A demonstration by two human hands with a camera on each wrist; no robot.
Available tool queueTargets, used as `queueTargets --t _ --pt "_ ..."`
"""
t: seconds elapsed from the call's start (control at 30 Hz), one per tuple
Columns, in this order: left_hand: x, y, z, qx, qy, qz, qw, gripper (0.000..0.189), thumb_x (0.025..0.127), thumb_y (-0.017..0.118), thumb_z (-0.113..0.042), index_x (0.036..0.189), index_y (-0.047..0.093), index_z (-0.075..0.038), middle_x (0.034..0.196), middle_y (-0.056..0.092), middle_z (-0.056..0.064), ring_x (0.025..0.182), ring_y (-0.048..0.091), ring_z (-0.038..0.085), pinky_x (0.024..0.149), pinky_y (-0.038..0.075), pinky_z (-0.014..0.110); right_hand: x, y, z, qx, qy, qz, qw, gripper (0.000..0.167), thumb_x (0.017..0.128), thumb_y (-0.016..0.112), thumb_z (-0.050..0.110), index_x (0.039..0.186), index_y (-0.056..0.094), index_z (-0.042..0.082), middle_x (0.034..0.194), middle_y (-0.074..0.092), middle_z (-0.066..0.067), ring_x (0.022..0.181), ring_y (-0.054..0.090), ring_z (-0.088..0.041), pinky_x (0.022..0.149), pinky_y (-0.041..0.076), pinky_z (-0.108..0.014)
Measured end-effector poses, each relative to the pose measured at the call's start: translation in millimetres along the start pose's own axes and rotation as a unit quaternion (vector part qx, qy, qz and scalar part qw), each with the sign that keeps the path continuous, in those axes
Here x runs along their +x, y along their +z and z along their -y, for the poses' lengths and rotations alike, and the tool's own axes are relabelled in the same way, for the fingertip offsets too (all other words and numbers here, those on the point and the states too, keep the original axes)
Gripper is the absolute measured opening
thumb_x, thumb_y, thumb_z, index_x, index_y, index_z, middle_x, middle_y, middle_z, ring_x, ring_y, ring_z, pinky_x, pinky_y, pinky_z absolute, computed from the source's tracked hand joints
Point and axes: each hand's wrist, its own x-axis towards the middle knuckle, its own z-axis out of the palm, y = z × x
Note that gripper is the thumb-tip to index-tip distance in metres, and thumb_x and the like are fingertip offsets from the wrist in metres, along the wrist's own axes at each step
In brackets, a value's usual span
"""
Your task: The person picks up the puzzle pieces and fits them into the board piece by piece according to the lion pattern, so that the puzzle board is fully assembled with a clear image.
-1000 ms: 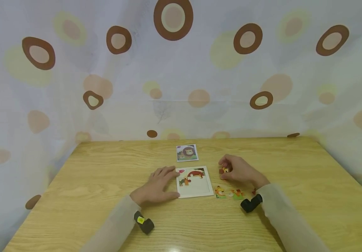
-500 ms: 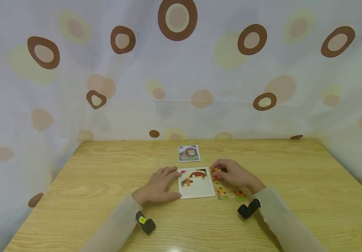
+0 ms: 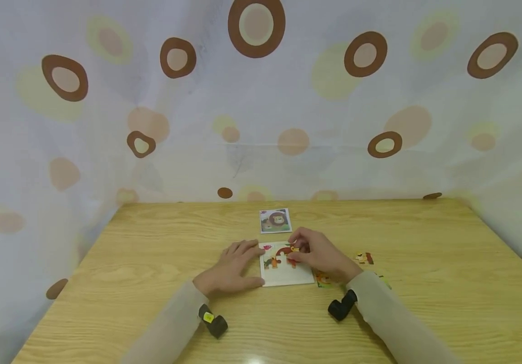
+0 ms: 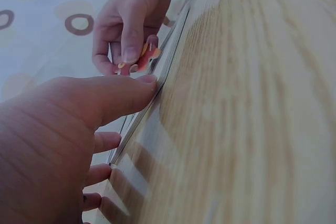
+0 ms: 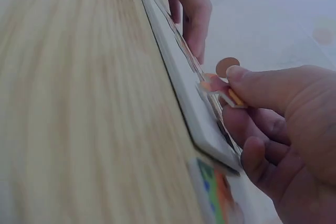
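A white square puzzle tray (image 3: 288, 278) lies flat on the table, partly filled along its top and left, its lower part bare white. My left hand (image 3: 230, 268) rests at the tray's left edge, fingers spread and thumb along the near corner. Over the tray's upper right, my right hand (image 3: 319, 253) pinches a red-and-orange jigsaw piece (image 5: 223, 88) between thumb and fingers. In the left wrist view the same jigsaw piece (image 4: 140, 62) shows tilted above the tray. In the head view the fingers hide part of it.
A small picture card (image 3: 276, 221) with a lion on it lies behind the tray. Right of the tray lie loose jigsaw pieces (image 3: 364, 258), some partly hidden under my right wrist. A patterned curtain (image 3: 261, 172) rises at the table's back edge.
My right hand has carried the jigsaw piece leftward from beside the tray to over its upper right. Another loose piece now shows to its right. The left hand has stayed at the tray.
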Motion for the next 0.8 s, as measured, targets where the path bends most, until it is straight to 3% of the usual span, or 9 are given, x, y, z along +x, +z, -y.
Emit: queueTargets --t 0.3,0.53,0.8 --pt "0.0 0.8 -0.8 0.004 -0.007 -0.004 1.0 0.068 0.088 0.061 -0.045 0.146 0.039 -0.018 0.157 0.025 0.011 0.143 0.021 0.037 0.113 0.018 0.058 10.9 11 2 -0.035 -0.019 -0.004 0.9992 0.016 0.087 0.071 0.012 0.099 0.062 0.006 0.084 0.063 -0.001 0.067 0.055 -0.008 0.062 0.048 -0.022" --pt "0.0 2.4 0.9 0.003 0.005 -0.009 0.9999 0.067 0.089 0.06 -0.045 0.146 0.039 -0.016 0.157 0.025 0.012 0.142 0.022 0.037 0.112 0.019 0.06 12.6 15 10 -0.074 -0.018 -0.03 0.9967 0.014 0.083 0.075 0.014 0.091 0.066 0.007 0.07 0.058 0.002 0.059 0.048 -0.005 0.055 0.042 -0.02" --pt "-1.1 1.0 -0.4 0.002 0.001 -0.006 1.0 0.068 0.089 0.06 -0.045 0.147 0.038 -0.016 0.157 0.024 0.012 0.143 0.021 0.037 0.113 0.018 0.059 12.9 19 14 -0.102 -0.002 -0.025 0.9945 0.012 0.082 0.076 0.014 0.09 0.068 0.008 0.063 0.052 0.002 0.055 0.042 -0.007 0.052 0.035 -0.021"
